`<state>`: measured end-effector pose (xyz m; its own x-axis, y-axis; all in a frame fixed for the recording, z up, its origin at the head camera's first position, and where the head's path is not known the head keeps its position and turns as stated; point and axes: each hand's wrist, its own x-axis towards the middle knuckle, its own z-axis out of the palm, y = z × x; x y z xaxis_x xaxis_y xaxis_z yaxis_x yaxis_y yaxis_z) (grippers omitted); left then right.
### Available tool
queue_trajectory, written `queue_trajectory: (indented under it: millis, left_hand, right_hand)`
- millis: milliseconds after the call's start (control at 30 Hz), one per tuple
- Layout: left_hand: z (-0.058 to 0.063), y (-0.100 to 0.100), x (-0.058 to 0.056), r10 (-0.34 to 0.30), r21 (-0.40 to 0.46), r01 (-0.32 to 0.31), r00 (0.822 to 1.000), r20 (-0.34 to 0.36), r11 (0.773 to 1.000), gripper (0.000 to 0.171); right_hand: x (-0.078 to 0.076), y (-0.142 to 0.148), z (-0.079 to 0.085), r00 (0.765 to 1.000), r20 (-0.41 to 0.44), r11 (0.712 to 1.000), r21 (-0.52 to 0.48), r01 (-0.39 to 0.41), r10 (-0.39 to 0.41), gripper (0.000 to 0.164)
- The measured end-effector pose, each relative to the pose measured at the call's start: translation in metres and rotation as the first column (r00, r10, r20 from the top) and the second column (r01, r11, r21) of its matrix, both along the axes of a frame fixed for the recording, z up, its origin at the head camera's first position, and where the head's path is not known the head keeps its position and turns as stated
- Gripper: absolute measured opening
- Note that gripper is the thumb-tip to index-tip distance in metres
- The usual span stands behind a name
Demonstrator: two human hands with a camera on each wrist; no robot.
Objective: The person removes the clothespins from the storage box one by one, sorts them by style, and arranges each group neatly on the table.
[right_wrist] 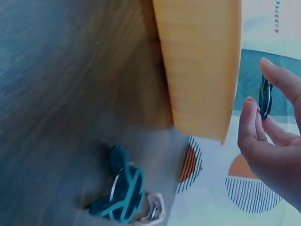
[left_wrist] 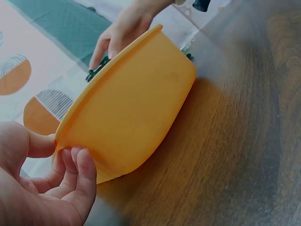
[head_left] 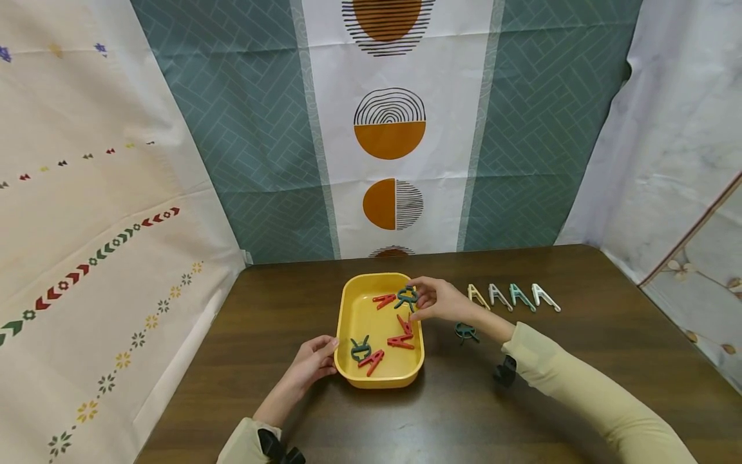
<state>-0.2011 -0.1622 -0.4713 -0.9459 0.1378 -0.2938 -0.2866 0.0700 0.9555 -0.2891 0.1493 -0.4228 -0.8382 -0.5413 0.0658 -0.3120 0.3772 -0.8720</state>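
A yellow plastic tub (head_left: 379,380) stands on the brown table, holding several red clothespins (head_left: 401,342) and a dark green clip (head_left: 361,349). My left hand (head_left: 315,362) grips the tub's left rim; in the left wrist view the thumb (left_wrist: 42,145) is on the rim with curled fingers below it. Over the tub's right side, my right hand (head_left: 443,299) pinches another dark green clip (right_wrist: 265,96) between thumb and fingers. A third dark green clip (head_left: 466,332) lies on the table, right of the tub, under the right forearm.
To the right, a row of clothespins lies on the table: a yellow one (head_left: 478,296), a grey one (head_left: 500,296), a teal one (head_left: 522,297) and a white one (head_left: 545,297). Patterned cloth (head_left: 394,212) hangs behind the table's back edge.
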Motion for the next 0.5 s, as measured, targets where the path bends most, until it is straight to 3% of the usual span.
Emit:
queue_trajectory:
  millis: [500]
  left_hand:
    - [0.002, 0.000, -0.001, -0.003, 0.001, 0.003, 1.000, 0.017, 1.000, 0.038]
  right_hand:
    - [0.003, 0.039, -0.011, 0.999, 0.033, 0.999, -0.039, 0.021, -0.020, 0.067]
